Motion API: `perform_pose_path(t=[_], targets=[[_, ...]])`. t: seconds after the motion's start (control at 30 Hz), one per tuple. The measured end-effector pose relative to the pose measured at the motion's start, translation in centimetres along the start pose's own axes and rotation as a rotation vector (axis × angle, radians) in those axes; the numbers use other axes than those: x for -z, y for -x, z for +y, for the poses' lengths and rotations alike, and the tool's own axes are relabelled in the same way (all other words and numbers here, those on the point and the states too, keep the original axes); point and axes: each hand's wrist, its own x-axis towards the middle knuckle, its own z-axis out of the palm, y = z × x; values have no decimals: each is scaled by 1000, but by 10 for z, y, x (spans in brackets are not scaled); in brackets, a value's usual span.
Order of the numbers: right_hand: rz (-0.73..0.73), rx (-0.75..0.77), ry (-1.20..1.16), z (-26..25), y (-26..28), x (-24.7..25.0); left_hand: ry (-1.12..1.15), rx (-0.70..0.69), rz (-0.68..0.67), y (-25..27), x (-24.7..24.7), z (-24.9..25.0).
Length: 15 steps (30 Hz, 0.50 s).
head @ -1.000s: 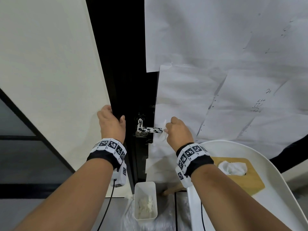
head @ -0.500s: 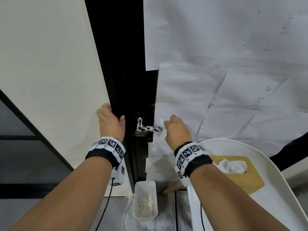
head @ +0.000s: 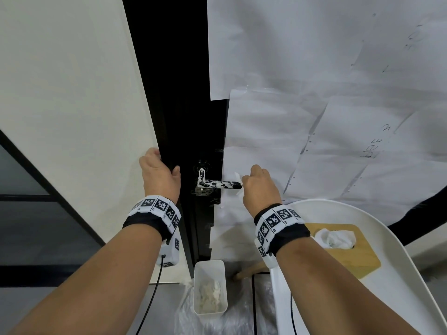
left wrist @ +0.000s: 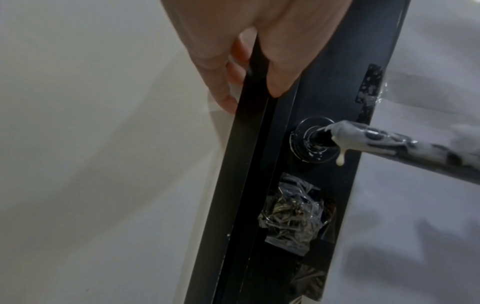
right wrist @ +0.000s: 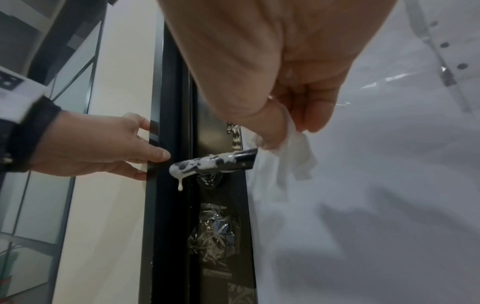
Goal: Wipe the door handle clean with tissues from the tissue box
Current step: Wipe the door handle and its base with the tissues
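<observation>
A black lever door handle (head: 219, 184) (right wrist: 215, 163) (left wrist: 405, 144) juts from the dark door, smeared with white cream that drips from its pivot end. My right hand (head: 258, 187) (right wrist: 293, 115) pinches a white tissue (right wrist: 291, 152) (head: 238, 176) just at the handle's free tip. My left hand (head: 160, 176) (left wrist: 249, 67) (right wrist: 124, 144) grips the black door edge (left wrist: 244, 164) left of the handle, fingers behind it, thumb in front. The wooden tissue box (head: 348, 250), a tissue poking from its slot, lies on the white chair at the lower right.
White paper sheets (head: 314, 117) cover the door to the right of the handle. A white bin (head: 210, 288) with used tissues stands on the floor below. The white chair (head: 399, 238) is close on the right. Crumpled clear plastic (left wrist: 293, 216) covers the lock below the handle.
My right hand has slid with the tissue rightward along the handle to its free tip, so more of the smeared lever shows. My left hand still holds the door edge.
</observation>
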Motion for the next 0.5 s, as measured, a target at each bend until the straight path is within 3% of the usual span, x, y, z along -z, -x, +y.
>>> perform_pose_path(t=[0.5], targets=[[-24,-14,-4,-1,3,2,0,-2,-1,1,0,1]])
